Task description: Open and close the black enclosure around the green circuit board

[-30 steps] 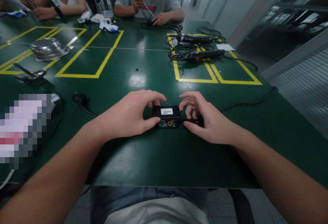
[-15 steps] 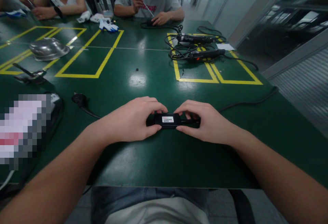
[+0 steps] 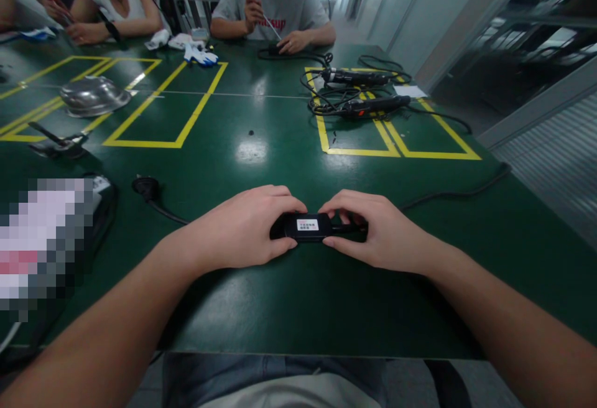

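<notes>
A small black box with a white label (image 3: 305, 226) lies flat on the green table (image 3: 280, 296) near its front edge. My left hand (image 3: 242, 227) grips its left end, thumb on the near side and fingers curled over the far side. My right hand (image 3: 373, 231) grips its right end the same way, where a black cable (image 3: 448, 195) leaves the box toward the right. Both hands press on the box from above.
A black plug with a cord (image 3: 147, 189) lies to the left. Two corded power tools (image 3: 368, 91) sit in a yellow-marked square at the back right. A metal bowl (image 3: 91, 94) rests at the left. Two people work at the far side; blue-white gloves (image 3: 198, 53) lie there.
The box's black lid was tilted up, showing a circuit board beneath. It has come down flat onto the base, and both hands have closed in over its ends.
</notes>
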`<state>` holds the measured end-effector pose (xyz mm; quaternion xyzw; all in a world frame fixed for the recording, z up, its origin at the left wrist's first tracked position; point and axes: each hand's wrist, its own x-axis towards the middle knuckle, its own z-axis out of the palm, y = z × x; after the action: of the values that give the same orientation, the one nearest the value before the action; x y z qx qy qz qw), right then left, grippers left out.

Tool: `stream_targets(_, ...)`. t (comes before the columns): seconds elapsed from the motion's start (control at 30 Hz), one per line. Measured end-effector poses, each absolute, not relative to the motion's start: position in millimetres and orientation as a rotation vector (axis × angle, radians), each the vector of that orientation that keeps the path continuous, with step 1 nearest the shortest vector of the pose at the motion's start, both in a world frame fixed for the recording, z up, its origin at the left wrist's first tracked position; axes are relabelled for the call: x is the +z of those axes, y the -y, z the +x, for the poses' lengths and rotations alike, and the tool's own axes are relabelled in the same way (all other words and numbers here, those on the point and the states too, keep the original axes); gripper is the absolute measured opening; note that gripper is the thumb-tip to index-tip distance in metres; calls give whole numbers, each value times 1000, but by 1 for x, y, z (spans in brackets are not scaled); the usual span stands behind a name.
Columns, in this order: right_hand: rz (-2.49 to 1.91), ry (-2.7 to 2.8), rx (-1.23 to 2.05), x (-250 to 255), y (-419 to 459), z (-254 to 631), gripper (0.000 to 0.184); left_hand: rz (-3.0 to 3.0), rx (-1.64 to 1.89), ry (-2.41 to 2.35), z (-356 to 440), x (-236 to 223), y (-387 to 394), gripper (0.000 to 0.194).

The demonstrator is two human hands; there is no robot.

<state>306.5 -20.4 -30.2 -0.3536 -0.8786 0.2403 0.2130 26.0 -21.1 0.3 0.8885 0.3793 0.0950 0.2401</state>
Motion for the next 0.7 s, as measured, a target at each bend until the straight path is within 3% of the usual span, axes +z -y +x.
stream_targets(0.7, -1008, 2460, 654, -28, 22, 305, 29, 2440, 232, -1055, 27, 2, 23, 35)
